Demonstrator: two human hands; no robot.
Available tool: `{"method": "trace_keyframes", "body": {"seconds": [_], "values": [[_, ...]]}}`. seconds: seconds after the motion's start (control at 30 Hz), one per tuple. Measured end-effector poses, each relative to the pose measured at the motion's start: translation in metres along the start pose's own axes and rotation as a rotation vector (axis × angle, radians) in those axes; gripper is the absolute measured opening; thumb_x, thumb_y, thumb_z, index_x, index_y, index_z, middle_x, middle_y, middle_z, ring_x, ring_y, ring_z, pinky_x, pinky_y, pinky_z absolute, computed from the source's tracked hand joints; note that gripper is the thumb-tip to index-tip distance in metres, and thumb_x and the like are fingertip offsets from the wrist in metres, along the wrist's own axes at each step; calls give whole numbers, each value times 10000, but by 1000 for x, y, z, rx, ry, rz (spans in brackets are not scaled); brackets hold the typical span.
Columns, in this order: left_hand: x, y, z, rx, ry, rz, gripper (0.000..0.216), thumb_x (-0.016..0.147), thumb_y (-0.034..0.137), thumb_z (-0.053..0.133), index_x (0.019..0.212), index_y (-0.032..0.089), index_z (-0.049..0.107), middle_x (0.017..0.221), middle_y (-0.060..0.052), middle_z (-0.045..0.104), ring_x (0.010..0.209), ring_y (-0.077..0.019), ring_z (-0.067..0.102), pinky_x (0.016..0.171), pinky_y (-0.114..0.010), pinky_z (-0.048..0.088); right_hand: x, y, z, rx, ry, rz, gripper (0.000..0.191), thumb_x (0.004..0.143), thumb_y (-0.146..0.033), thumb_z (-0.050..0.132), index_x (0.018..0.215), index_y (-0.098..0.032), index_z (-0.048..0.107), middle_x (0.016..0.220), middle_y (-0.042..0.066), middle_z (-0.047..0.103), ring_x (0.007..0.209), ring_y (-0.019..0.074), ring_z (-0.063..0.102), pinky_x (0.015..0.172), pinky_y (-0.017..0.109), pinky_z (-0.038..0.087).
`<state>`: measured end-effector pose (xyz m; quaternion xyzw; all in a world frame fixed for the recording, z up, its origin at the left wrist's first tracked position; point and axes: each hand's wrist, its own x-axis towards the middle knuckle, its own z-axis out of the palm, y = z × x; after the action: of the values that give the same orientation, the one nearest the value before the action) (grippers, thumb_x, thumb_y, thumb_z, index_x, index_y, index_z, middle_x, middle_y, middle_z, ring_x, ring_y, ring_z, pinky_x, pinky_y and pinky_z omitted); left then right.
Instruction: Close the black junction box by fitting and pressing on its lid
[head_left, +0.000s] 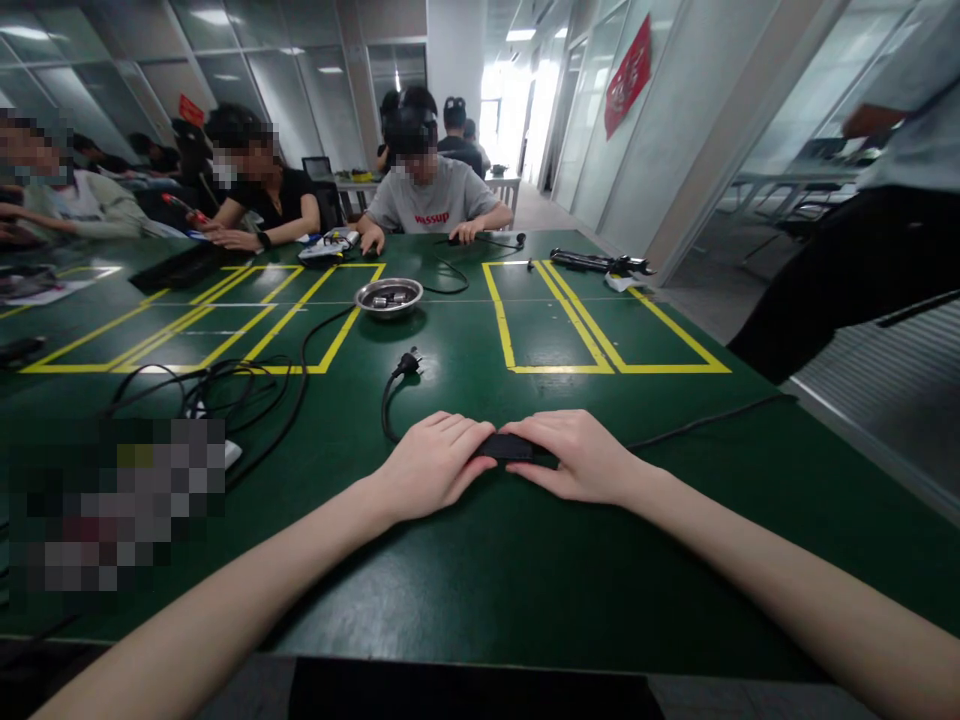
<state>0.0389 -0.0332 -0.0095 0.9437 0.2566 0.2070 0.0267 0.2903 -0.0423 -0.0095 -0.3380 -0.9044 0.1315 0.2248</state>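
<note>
A small flat black device (507, 446) lies on the green table (480, 560) right in front of me. My left hand (431, 462) rests on its left end, fingers together and curved down over it. My right hand (577, 455) covers its right end the same way. Most of the device is hidden under my fingers. A black cable with a plug (406, 364) curls from the device's left side toward the middle of the table. Another thin black cable (712, 415) runs off to the right.
A metal bowl (388, 296) with small parts sits beyond the plug. Yellow tape rectangles (570, 320) mark the table. A tangle of black cables (217, 385) lies at left. Several people sit at the far side; a standing person (862, 260) is at right.
</note>
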Motion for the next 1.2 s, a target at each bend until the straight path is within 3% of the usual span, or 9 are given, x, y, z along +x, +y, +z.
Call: {"method": "trace_keyframes", "body": {"seconds": [0.1, 0.23, 0.43, 0.53, 0.63, 0.8, 0.93, 1.07, 1.2], "values": [[-1, -1, -2, -47, 47, -16, 308, 1040, 376, 497, 1199, 141, 616, 1080, -118, 751, 948, -251, 716, 859, -386, 557, 0, 1, 3, -111, 27, -69, 292, 1010, -368, 560, 1179, -164, 682, 1005, 116, 786, 848, 250, 740, 756, 350, 520], [-2, -3, -1, -61, 47, -46, 327, 1023, 417, 548, 1210, 163, 635, 1041, -99, 766, 919, -230, 726, 853, -355, 554, 0, -2, 2, -86, 63, -55, 260, 997, -360, 578, 1149, -177, 683, 966, 107, 776, 829, 244, 734, 743, 344, 521], [-5, -6, 2, 26, -4, 11, 311, 1062, 394, 499, 1250, 192, 643, 1160, -98, 765, 989, -218, 719, 861, -340, 524, 0, -4, 0, 342, -48, 126, 296, 901, -389, 699, 1106, -201, 597, 979, 36, 707, 776, 168, 652, 708, 290, 519], [-5, -7, 4, 49, 47, 60, 332, 1073, 409, 477, 1244, 181, 647, 1148, -101, 772, 993, -220, 718, 860, -350, 530, 1, -4, 3, 610, -106, 229, 311, 906, -393, 695, 1124, -217, 560, 987, 17, 689, 841, 164, 662, 744, 289, 537], [-3, -7, 4, 46, 148, 85, 338, 1060, 373, 517, 1317, 177, 616, 1209, -114, 758, 1090, -234, 704, 921, -377, 540, 2, -3, 7, 746, -72, 281, 310, 881, -415, 730, 1054, -212, 573, 955, 13, 687, 870, 173, 670, 764, 294, 542], [-4, -6, -2, 71, 274, 45, 465, 993, 251, 601, 1447, 172, 537, 1506, -159, 577, 1415, -295, 512, 1140, -487, 439, 4, 18, -2, 589, 251, 376, 330, 832, -486, 762, 876, -208, 590, 905, 24, 693, 709, 156, 605, 644, 276, 494], [-8, -11, -2, 6, 204, 49, 389, 995, 246, 584, 1381, 207, 609, 1463, -131, 620, 1390, -284, 542, 1137, -495, 449, 0, 58, -24, 429, 629, 475, 386, 764, -534, 790, 823, -223, 569, 810, 15, 675, 576, 138, 536, 523, 249, 408], [-9, -14, 3, -56, 98, 33, 334, 986, 253, 590, 1310, 211, 659, 1389, -117, 675, 1340, -282, 584, 1127, -513, 456, -13, 96, -50, 311, 1008, 528, 412, 693, -502, 810, 790, -237, 510, 801, 21, 665, 644, 173, 618, 566, 262, 460], [-9, -14, 5, -92, 53, 8, 305, 972, 256, 609, 1266, 212, 679, 1359, -99, 696, 1321, -274, 596, 1134, -506, 445, -27, 112, -75, 138, 1183, 607, 356, 692, -413, 793, 781, -225, 504, 881, 70, 679, 735, 185, 647, 629, 272, 488]]}}
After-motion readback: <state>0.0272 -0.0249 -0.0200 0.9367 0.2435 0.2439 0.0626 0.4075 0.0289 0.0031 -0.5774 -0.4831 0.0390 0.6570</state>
